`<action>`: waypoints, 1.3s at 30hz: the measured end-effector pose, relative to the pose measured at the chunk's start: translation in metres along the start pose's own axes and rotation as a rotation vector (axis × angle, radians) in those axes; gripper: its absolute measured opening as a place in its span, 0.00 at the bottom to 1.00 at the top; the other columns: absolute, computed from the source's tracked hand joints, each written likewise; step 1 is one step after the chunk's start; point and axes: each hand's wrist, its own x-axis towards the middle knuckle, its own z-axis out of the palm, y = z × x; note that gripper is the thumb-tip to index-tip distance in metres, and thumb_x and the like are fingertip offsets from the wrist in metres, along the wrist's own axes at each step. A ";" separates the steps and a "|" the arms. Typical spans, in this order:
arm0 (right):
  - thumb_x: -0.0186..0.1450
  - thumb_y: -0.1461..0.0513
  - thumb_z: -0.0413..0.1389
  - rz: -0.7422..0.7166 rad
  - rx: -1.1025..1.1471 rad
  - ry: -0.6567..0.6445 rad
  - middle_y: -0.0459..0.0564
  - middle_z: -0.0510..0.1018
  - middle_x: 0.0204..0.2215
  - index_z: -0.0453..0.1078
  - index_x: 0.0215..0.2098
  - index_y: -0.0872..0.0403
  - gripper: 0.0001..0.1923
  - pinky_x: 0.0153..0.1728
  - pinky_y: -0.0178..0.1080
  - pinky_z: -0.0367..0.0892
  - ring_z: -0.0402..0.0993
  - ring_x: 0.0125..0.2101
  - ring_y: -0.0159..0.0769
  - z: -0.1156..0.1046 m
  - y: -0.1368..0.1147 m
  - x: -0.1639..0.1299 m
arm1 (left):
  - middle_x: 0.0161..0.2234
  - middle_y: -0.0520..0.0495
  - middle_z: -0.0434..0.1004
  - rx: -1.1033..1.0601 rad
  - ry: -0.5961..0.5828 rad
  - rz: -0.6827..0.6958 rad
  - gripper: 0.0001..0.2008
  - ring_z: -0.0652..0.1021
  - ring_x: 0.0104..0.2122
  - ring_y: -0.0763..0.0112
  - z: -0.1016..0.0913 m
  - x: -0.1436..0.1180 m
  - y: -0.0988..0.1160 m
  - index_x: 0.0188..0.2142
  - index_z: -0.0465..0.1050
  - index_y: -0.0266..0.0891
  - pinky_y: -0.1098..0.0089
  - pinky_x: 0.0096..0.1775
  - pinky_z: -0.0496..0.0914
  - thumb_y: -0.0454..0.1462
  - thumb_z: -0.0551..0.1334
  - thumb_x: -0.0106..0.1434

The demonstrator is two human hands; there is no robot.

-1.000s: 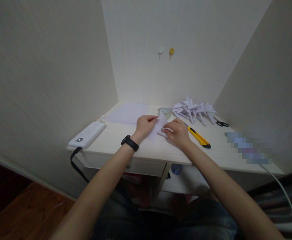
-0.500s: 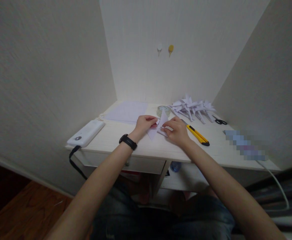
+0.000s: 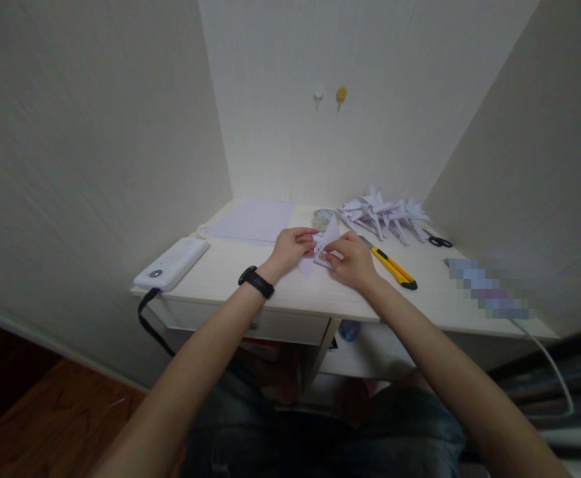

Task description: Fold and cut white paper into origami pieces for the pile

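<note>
Both hands meet over the desk (image 3: 250,279), well back from its near edge, with bare wood at 6 o'clock of them; the left hand (image 3: 290,247) and right hand (image 3: 352,260) each pinch the folded white paper (image 3: 326,240) between them; compared with half a second ago its point now stands taller. A yellow utility knife (image 3: 392,269) lies at 3 o'clock; a heap of creased paper shapes (image 3: 384,214) at 1 o'clock; flat sheets (image 3: 253,221) at 11.
</note>
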 end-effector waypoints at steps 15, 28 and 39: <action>0.61 0.62 0.62 0.008 0.008 -0.006 0.51 0.81 0.28 0.79 0.31 0.51 0.03 0.36 0.45 0.68 0.71 0.33 0.43 -0.001 -0.001 0.000 | 0.25 0.51 0.77 0.066 -0.004 0.009 0.17 0.76 0.25 0.77 -0.002 0.001 -0.003 0.44 0.78 0.31 0.72 0.32 0.75 0.26 0.67 0.53; 0.61 0.63 0.62 -0.011 0.003 -0.003 0.51 0.81 0.27 0.79 0.30 0.51 0.03 0.36 0.45 0.68 0.71 0.32 0.43 0.000 -0.001 0.000 | 0.26 0.49 0.79 0.065 0.005 -0.005 0.17 0.78 0.26 0.75 -0.002 0.000 -0.003 0.44 0.78 0.31 0.72 0.32 0.75 0.25 0.68 0.52; 0.60 0.63 0.62 0.008 0.009 -0.018 0.50 0.80 0.27 0.79 0.30 0.51 0.03 0.35 0.45 0.68 0.71 0.33 0.43 -0.001 -0.001 0.000 | 0.25 0.48 0.79 0.070 -0.004 -0.016 0.17 0.78 0.26 0.74 -0.002 0.000 -0.005 0.45 0.78 0.30 0.71 0.33 0.75 0.26 0.68 0.53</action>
